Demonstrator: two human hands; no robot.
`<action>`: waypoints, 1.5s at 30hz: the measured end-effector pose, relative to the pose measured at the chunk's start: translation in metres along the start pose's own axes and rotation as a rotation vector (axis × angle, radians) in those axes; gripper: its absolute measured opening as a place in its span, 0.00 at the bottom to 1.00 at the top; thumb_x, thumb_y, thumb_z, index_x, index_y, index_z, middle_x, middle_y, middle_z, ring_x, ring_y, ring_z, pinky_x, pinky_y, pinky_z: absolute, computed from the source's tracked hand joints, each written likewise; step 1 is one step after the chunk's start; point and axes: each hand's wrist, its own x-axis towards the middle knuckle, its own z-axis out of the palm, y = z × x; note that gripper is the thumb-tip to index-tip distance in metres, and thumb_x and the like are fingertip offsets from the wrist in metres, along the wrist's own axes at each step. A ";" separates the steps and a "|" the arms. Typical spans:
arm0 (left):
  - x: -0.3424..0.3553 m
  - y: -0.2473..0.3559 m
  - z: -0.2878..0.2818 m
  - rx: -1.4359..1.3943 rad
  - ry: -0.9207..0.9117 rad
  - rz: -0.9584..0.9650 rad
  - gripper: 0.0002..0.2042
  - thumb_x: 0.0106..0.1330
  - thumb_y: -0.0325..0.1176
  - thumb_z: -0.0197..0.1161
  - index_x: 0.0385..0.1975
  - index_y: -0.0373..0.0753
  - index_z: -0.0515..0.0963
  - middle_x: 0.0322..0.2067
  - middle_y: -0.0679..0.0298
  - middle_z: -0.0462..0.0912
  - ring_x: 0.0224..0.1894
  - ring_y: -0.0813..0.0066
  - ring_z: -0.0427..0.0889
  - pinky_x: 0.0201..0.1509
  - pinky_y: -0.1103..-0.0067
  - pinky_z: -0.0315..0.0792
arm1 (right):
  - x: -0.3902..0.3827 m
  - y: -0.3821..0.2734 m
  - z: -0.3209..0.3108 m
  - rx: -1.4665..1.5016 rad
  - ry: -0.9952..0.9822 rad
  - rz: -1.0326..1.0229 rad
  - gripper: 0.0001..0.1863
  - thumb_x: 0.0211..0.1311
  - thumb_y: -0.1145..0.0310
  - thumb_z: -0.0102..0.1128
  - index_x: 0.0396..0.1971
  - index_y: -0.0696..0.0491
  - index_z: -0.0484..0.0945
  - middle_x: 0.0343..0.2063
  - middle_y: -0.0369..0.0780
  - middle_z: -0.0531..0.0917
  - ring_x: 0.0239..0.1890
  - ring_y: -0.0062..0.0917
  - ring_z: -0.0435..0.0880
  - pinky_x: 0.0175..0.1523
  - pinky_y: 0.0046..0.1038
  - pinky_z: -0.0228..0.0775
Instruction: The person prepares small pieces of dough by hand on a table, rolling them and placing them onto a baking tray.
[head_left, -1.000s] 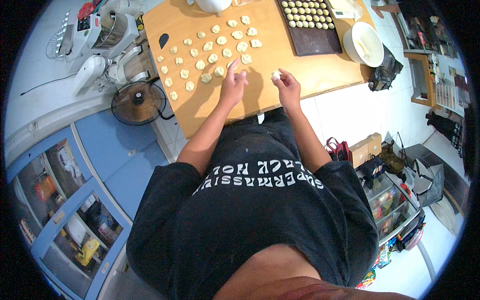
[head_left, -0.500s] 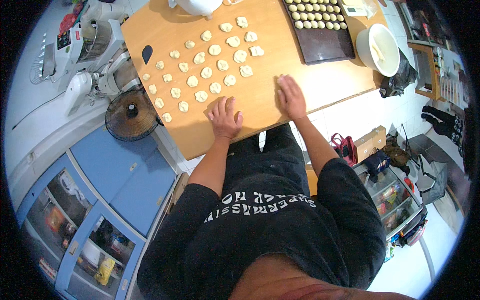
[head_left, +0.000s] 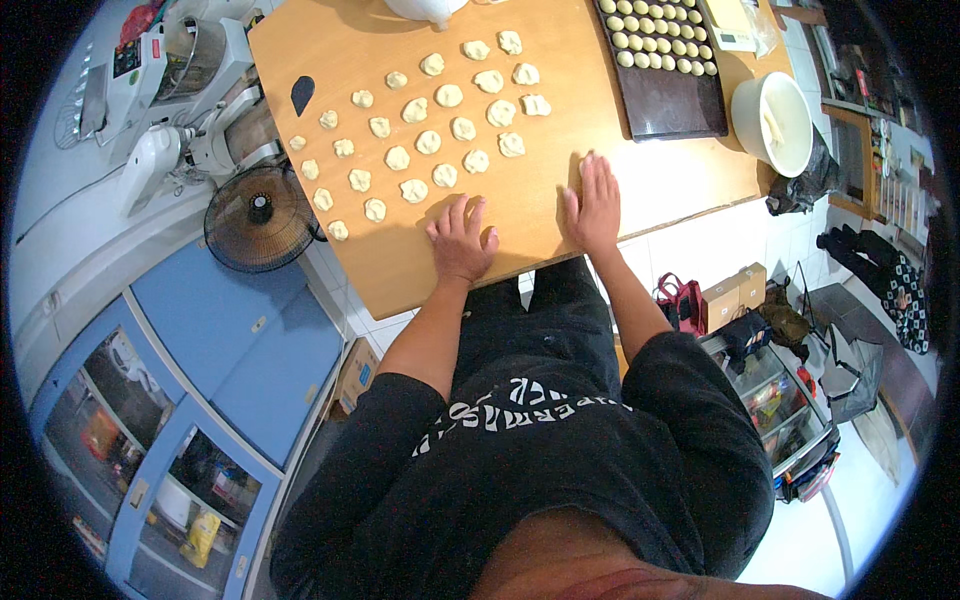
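My left hand lies palm down on the wooden table, its fingers a little bent and apart. To its right my right hand rests palm down too, fingers stretched out and thumb spread. A small pale spot shows at its fingertips; I cannot tell whether it is dough, and what lies under the palm is hidden. Just beyond my left hand are rough dough pieces, set out in slanting rows. Farther right, a dark baking tray carries rows of smooth round dough balls.
A white bowl with dough inside stands at the table's right end, near a scale. A black dough scraper lies at the left edge. Beside the table are a fan, mixers and a blue cabinet.
My right hand has turned, its fingers now pointing more straight ahead, and both hands stay on the table. The whole view has shifted slightly, moving the table's things rightward in the picture.
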 end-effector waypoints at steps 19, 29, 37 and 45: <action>-0.002 0.001 0.002 0.007 0.063 0.042 0.31 0.59 0.46 0.68 0.64 0.46 0.77 0.66 0.54 0.73 0.66 0.50 0.71 0.67 0.49 0.59 | 0.038 -0.025 0.017 -0.184 0.029 0.075 0.40 0.79 0.49 0.50 0.78 0.63 0.58 0.80 0.52 0.58 0.83 0.48 0.52 0.83 0.49 0.46; -0.003 0.000 0.003 0.020 0.061 0.031 0.30 0.62 0.48 0.67 0.66 0.51 0.77 0.68 0.58 0.73 0.67 0.54 0.70 0.65 0.51 0.59 | 0.047 -0.003 0.005 0.032 0.095 0.084 0.36 0.77 0.59 0.55 0.75 0.67 0.62 0.75 0.59 0.64 0.79 0.53 0.58 0.83 0.48 0.48; -0.002 0.002 -0.005 -0.013 0.071 0.035 0.30 0.60 0.47 0.67 0.64 0.44 0.78 0.64 0.51 0.74 0.66 0.48 0.70 0.68 0.50 0.59 | -0.033 -0.005 0.006 -0.077 -0.145 -0.010 0.42 0.78 0.51 0.53 0.79 0.63 0.54 0.78 0.54 0.61 0.82 0.49 0.53 0.83 0.48 0.45; 0.002 0.004 -0.006 -0.012 0.058 0.048 0.31 0.60 0.48 0.66 0.65 0.45 0.77 0.64 0.52 0.74 0.66 0.49 0.70 0.68 0.51 0.59 | 0.005 -0.030 0.014 -0.026 -0.046 -0.051 0.42 0.76 0.50 0.55 0.77 0.65 0.58 0.77 0.56 0.61 0.80 0.53 0.55 0.83 0.48 0.48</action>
